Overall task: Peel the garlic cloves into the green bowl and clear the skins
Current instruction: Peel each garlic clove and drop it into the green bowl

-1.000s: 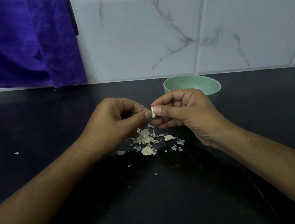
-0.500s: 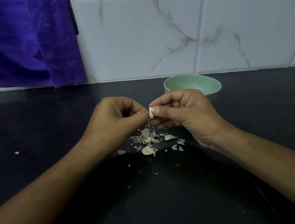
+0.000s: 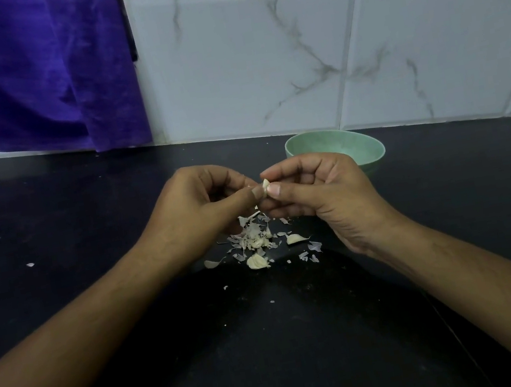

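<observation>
A small pale garlic clove [image 3: 265, 185] is pinched between the fingertips of my left hand [image 3: 197, 208] and my right hand [image 3: 319, 194], held above the black counter. Both thumbs press against it. Directly below lies a heap of garlic skins [image 3: 255, 236] with loose cloves among them, one [image 3: 256, 262] at the front and another [image 3: 294, 238] to the right. The green bowl [image 3: 359, 149] stands behind my right hand near the wall; my hand hides part of it and its inside is not visible.
The black counter [image 3: 82, 224] stretches left and right, with small skin flecks such as one [image 3: 30, 264] at the left. A purple cloth [image 3: 21, 74] hangs at the back left. White marble-pattern tiles [image 3: 356, 39] form the wall behind.
Both hands stay over the skin heap and keep working the clove between the fingertips. The clove has turned slightly in the pinch; nothing else has moved.
</observation>
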`<state>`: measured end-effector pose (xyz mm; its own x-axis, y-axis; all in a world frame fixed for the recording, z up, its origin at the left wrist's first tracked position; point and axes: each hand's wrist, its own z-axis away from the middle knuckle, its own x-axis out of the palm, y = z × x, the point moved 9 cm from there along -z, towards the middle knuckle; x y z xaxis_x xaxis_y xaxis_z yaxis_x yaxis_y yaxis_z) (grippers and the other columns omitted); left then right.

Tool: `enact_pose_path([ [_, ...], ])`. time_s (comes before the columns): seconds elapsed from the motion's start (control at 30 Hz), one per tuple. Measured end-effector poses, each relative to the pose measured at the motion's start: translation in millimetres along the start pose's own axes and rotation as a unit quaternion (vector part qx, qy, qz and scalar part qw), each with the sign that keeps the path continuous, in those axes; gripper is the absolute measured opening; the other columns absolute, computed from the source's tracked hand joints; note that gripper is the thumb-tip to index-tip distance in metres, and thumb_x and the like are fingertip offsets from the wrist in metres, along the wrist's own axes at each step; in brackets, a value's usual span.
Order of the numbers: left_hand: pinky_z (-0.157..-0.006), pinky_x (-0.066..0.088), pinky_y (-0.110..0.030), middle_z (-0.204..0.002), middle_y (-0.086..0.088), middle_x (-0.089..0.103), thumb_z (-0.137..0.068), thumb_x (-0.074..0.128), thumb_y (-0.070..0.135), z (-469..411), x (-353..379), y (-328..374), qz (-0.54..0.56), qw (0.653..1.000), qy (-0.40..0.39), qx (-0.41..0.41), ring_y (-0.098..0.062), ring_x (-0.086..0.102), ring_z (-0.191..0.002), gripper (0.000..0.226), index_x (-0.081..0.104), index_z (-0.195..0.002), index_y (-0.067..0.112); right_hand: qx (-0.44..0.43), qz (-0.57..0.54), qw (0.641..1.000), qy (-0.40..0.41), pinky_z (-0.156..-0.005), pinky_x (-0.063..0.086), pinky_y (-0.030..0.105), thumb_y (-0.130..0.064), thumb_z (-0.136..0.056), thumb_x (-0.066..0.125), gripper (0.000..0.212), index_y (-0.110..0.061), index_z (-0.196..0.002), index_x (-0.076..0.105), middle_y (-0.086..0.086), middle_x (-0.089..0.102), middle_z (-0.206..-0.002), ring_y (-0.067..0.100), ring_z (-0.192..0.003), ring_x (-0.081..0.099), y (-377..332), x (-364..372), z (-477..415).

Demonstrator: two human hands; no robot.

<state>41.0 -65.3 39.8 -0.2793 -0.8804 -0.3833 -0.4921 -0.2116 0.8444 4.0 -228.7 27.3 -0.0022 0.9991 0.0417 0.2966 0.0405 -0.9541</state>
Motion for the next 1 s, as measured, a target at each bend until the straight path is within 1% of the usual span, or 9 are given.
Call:
enact_pose_path([
  [0.07, -0.073, 0.064, -0.055, -0.075, -0.004, 0.077, -0.088, 0.083, 0.027, 1, -1, 4, -0.024, 1.000, 0.004, 0.009, -0.021, 0.072, -0.067, 0.007, 0.081, -0.090, 0.021, 0.003, -0.006, 1.000, -0.002, -0.079, 0.065, 0.038, 0.006, -0.089, 0.071, 0.017, 0.002, -0.105, 0.072, 0.022, 0.077, -0.091, 0.028, -0.083, 0.077, 1, 0, 0],
  [0.2, -0.071, 0.063, -0.047, -0.073, 0.003, 0.076, -0.087, 0.083, 0.026, 2, -3, 13, -0.092, 0.995, 0.017, 0.034, -0.018, 0.074, -0.067, 0.003, 0.081, -0.088, 0.023, 0.017, -0.006, 1.000, -0.008, -0.073, 0.064, 0.031, 0.005, -0.088, 0.072, 0.014, 0.001, -0.102, 0.073, 0.021, 0.077, -0.090, 0.026, -0.081, 0.077, 2, 2, 1],
  [0.47, -0.064, 0.059, -0.029, -0.071, 0.010, 0.075, -0.088, 0.081, 0.025, 5, -4, 18, -0.132, 0.989, 0.026, 0.057, -0.004, 0.071, -0.065, 0.002, 0.082, -0.087, 0.023, 0.017, 0.017, 1.000, -0.009, -0.075, 0.065, 0.033, 0.003, -0.088, 0.073, 0.012, 0.001, -0.100, 0.073, 0.022, 0.077, -0.090, 0.027, -0.081, 0.078, 0, 2, 1],
  [0.57, -0.062, 0.055, -0.021, -0.071, 0.012, 0.075, -0.088, 0.079, 0.028, 6, -3, 22, -0.158, 0.984, 0.029, 0.074, -0.002, 0.071, -0.067, 0.006, 0.081, -0.086, 0.023, 0.019, 0.017, 1.000, -0.012, -0.072, 0.064, 0.030, 0.004, -0.089, 0.073, 0.012, 0.001, -0.101, 0.073, 0.021, 0.077, -0.089, 0.025, -0.080, 0.078, 0, 3, 1],
  [0.7, -0.061, 0.053, -0.020, -0.071, 0.014, 0.073, -0.086, 0.074, 0.033, 7, -1, 23, -0.179, 0.980, 0.028, 0.077, -0.002, 0.070, -0.068, 0.011, 0.079, -0.084, 0.023, 0.025, -0.001, 1.000, -0.011, -0.069, 0.064, 0.031, 0.005, -0.090, 0.072, 0.015, 0.002, -0.105, 0.070, 0.021, 0.077, -0.088, 0.026, -0.079, 0.077, 2, 4, 0],
  [0.8, -0.059, 0.050, -0.017, -0.070, 0.012, 0.073, -0.087, 0.076, 0.026, 6, -3, 21, -0.179, 0.981, 0.034, 0.070, -0.001, 0.068, -0.065, 0.006, 0.078, -0.083, 0.023, 0.023, -0.004, 1.000, -0.020, -0.074, 0.065, 0.034, 0.005, -0.090, 0.071, 0.017, 0.001, -0.106, 0.071, 0.019, 0.077, -0.091, 0.026, -0.083, 0.077, 4, 7, 0],
  [0.9, -0.059, 0.048, -0.014, -0.069, 0.011, 0.073, -0.086, 0.074, 0.028, 6, -4, 19, -0.164, 0.984, 0.034, 0.060, -0.002, 0.068, -0.064, 0.008, 0.077, -0.082, 0.023, 0.021, -0.003, 1.000, -0.021, -0.076, 0.065, 0.034, 0.007, -0.086, 0.074, 0.021, 0.001, -0.106, 0.072, 0.017, 0.078, -0.091, 0.025, -0.082, 0.077, 3, 9, 1],
  [0.97, -0.058, 0.050, -0.017, -0.069, 0.011, 0.073, -0.089, 0.074, 0.029, 5, -4, 17, -0.144, 0.988, 0.028, 0.048, 0.000, 0.066, -0.061, 0.010, 0.077, -0.081, 0.023, 0.021, 0.000, 1.000, -0.021, -0.076, 0.065, 0.034, 0.008, -0.085, 0.074, 0.022, 0.002, -0.106, 0.072, 0.017, 0.078, -0.090, 0.026, -0.081, 0.077, 2, 8, 1],
  [1.0, -0.058, 0.053, -0.022, -0.069, 0.009, 0.073, -0.090, 0.074, 0.027, 4, -3, 15, -0.133, 0.990, 0.023, 0.040, -0.001, 0.066, -0.060, 0.010, 0.076, -0.082, 0.023, 0.021, 0.001, 1.000, -0.022, -0.074, 0.065, 0.034, 0.009, -0.085, 0.074, 0.022, 0.003, -0.106, 0.072, 0.017, 0.078, -0.089, 0.026, -0.080, 0.077, 2, 8, 2],
])
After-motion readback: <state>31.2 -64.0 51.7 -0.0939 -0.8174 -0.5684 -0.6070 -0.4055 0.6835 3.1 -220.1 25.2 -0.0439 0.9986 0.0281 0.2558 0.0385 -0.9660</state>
